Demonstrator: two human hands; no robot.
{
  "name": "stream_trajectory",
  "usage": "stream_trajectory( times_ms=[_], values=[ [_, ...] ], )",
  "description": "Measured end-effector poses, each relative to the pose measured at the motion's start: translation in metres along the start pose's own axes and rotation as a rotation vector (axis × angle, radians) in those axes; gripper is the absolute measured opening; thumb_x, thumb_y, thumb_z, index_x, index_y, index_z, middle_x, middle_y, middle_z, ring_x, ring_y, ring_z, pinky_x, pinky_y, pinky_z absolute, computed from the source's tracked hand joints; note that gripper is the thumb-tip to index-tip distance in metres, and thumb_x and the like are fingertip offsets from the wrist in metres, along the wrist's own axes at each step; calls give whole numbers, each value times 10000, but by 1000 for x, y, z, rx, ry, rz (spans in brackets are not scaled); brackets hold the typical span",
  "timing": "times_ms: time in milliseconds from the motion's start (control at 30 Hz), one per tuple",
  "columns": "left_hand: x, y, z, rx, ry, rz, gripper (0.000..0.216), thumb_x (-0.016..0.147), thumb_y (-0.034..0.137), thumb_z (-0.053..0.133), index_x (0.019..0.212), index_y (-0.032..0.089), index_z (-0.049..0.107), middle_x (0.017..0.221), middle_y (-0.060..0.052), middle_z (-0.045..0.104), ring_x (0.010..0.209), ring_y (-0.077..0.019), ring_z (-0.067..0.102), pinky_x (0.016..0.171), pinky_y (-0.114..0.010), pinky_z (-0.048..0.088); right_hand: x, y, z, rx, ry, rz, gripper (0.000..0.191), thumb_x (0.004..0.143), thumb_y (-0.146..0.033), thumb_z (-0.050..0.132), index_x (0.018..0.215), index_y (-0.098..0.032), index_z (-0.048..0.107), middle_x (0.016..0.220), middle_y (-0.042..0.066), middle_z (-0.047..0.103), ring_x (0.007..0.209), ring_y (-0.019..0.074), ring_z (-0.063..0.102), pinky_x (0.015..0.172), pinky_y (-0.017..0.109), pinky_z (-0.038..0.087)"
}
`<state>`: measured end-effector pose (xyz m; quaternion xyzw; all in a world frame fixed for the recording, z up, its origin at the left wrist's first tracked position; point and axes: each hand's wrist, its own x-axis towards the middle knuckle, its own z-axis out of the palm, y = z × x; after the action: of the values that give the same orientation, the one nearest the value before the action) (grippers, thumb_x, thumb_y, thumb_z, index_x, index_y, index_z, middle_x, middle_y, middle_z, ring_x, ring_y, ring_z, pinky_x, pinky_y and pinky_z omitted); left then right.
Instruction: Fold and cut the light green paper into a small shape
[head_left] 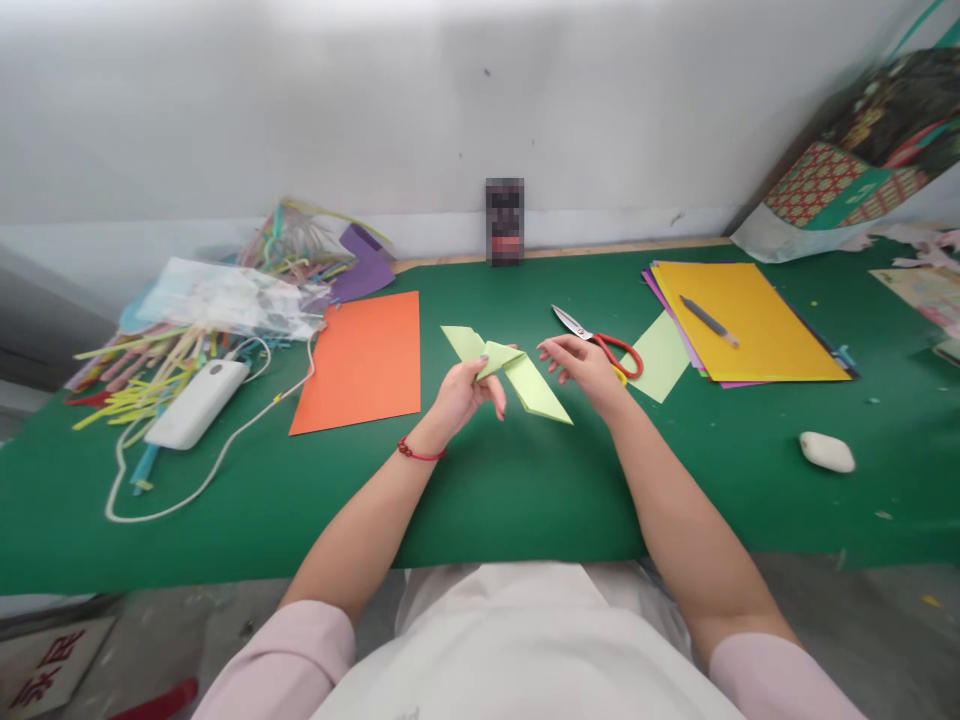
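My left hand (466, 392) is closed in a pinch on a folded light green paper piece (517, 376), held just above the green table (510, 480). A red string circles that wrist. My right hand (581, 363) hovers at the paper's right end with its fingers spread and nothing in it. Red-handled scissors (604, 342) lie just behind the right hand. A loose light green paper scrap (661, 356) lies to the right of the scissors.
An orange sheet (364, 362) lies left of my hands. A yellow sheet stack (744, 318) with a pencil (708, 320) sits at right. A white device (196, 402) with cord and coloured strips (142, 385) are at left. A white eraser-like lump (826, 451) lies right.
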<state>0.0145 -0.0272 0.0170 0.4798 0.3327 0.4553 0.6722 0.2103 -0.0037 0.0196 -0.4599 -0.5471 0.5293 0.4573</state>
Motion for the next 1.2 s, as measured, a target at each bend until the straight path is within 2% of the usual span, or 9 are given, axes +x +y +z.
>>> stream_trajectory(
  times_ms=[100, 167, 233, 367, 500, 667, 867, 1000, 1200],
  values=[
    [-1, -3, -1, -12, -89, -75, 432, 875, 376, 416, 877, 30, 675, 404, -28, 568, 355, -150, 539, 426, -255, 446, -4, -1, 4, 38, -173, 84, 407, 666, -570, 679, 721, -171, 623, 696, 12, 605, 617, 112, 531, 512, 226, 413],
    [-1, -5, -1, -10, -152, -97, 447, 873, 373, 422, 635, 68, 647, 413, -62, 577, 358, -154, 549, 436, -265, 455, -7, -3, 8, 44, -221, 99, 409, 658, -560, 694, 634, -170, 574, 611, -17, 552, 567, 95, 493, 514, 227, 402],
    [-1, -6, -1, -9, -180, -105, 476, 877, 364, 420, 529, 95, 600, 418, -78, 581, 363, -154, 556, 453, -270, 467, -9, -5, 10, 42, -235, 99, 419, 664, -555, 693, 595, -173, 534, 565, -36, 510, 532, 85, 461, 509, 227, 391],
    [1, -7, -2, -33, -142, -141, 460, 897, 384, 409, 680, 65, 659, 390, -46, 561, 348, -148, 540, 452, -262, 461, -9, -6, 8, 41, -274, 90, 389, 723, -545, 640, 643, -178, 541, 590, -31, 521, 547, 93, 483, 506, 227, 401],
    [3, -4, -4, -134, -41, -144, 475, 934, 331, 312, 908, 28, 676, 356, 0, 520, 308, -122, 482, 433, -237, 439, -10, -6, 5, 63, -335, 28, 290, 730, -434, 663, 883, -196, 597, 771, 4, 613, 631, 115, 546, 506, 225, 432],
    [4, -1, -4, -169, 50, -124, 497, 950, 268, 231, 879, 45, 670, 328, 21, 479, 296, -101, 450, 435, -212, 429, -11, -5, 10, 95, -333, -73, 478, 640, -309, 748, 1065, -242, 540, 962, 27, 641, 663, 115, 563, 513, 229, 465],
    [4, -9, -1, 32, -116, -136, 528, 888, 473, 424, 550, 102, 588, 388, -45, 546, 342, -134, 527, 445, -255, 456, -8, 3, 17, 121, -265, -61, 448, 625, -478, 753, 903, -205, 530, 701, -11, 613, 586, 131, 586, 449, 228, 434],
    [1, -8, 1, 121, -216, -109, 519, 828, 552, 495, 601, 95, 596, 476, -75, 611, 405, -159, 586, 479, -273, 478, -6, 9, 23, 108, -172, -38, 491, 642, -643, 671, 731, -215, 449, 534, -43, 563, 448, 105, 522, 416, 229, 402],
    [-1, -6, 4, 124, -245, -120, 498, 815, 566, 520, 661, 98, 592, 500, -75, 631, 418, -167, 593, 504, -289, 491, -7, 9, 27, 88, -87, -21, 521, 618, -679, 670, 672, -222, 424, 446, -65, 509, 377, 90, 461, 393, 228, 374]
  ],
)
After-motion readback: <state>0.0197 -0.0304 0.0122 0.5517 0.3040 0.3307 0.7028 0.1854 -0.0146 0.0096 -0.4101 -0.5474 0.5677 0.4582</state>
